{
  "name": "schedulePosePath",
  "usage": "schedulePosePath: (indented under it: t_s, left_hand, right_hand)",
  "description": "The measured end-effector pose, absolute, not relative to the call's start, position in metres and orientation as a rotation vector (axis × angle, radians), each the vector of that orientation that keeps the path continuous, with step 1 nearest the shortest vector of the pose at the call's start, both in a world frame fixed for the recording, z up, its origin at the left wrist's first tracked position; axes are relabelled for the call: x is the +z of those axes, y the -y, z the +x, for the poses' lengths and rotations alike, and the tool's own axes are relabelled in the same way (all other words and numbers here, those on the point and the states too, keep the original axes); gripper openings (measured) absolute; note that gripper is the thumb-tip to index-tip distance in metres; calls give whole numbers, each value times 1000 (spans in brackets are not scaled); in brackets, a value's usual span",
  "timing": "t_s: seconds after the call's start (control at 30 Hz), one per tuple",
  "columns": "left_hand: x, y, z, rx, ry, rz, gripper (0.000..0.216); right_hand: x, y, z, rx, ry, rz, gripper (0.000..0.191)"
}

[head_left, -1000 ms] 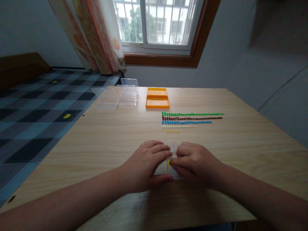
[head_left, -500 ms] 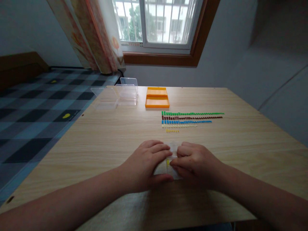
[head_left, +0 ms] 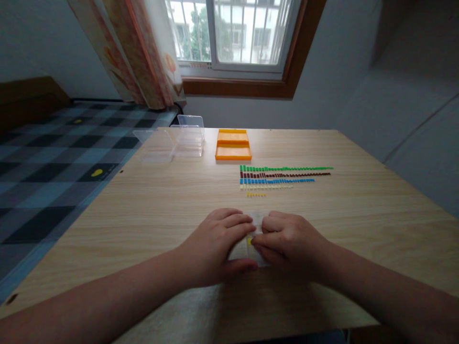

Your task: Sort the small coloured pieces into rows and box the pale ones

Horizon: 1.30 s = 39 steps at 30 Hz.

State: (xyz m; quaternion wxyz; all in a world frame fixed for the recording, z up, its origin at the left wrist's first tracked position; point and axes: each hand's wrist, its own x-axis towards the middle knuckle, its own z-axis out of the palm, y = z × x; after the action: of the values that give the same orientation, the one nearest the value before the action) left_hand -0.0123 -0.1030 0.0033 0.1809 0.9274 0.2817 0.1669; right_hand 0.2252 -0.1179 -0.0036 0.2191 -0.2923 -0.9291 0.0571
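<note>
My left hand (head_left: 215, 243) and my right hand (head_left: 290, 241) rest together on the wooden table (head_left: 150, 215) near its front edge. Both are curled around a small clear plastic box (head_left: 256, 219), mostly hidden under the fingers. A bit of yellow (head_left: 249, 241) shows between the thumbs. Beyond the hands lie rows of tiny pieces: a green row (head_left: 287, 168), a brown row (head_left: 285, 175), a blue row (head_left: 277, 181), a pale row (head_left: 267, 187) and a short yellow row (head_left: 256, 194).
An orange tray (head_left: 233, 145) sits at the table's far side. Left of it stand open clear plastic boxes (head_left: 179, 139). A checked bed cover (head_left: 53, 162) lies to the left, and a window (head_left: 233, 33) with a curtain (head_left: 136, 52) is behind.
The hands stay on the small box with hardly any movement. The view has shifted slightly.
</note>
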Motion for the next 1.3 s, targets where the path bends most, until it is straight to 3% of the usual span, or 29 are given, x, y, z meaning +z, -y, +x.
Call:
schedulePosePath:
  t_s: [0.83, 1.13, 1.3]
  left_hand:
    - [2, 103, -15, 462, -799, 2652, 54]
    - [2, 103, -13, 485, -788, 2641, 56]
    - [2, 103, -12, 509, -779, 2650, 55]
  right_hand:
    - [-2, 120, 226, 213, 2492, -750, 25]
    - [3, 122, 229, 474, 2540, -741, 23]
    - [4, 123, 229, 459, 2560, -716, 22]
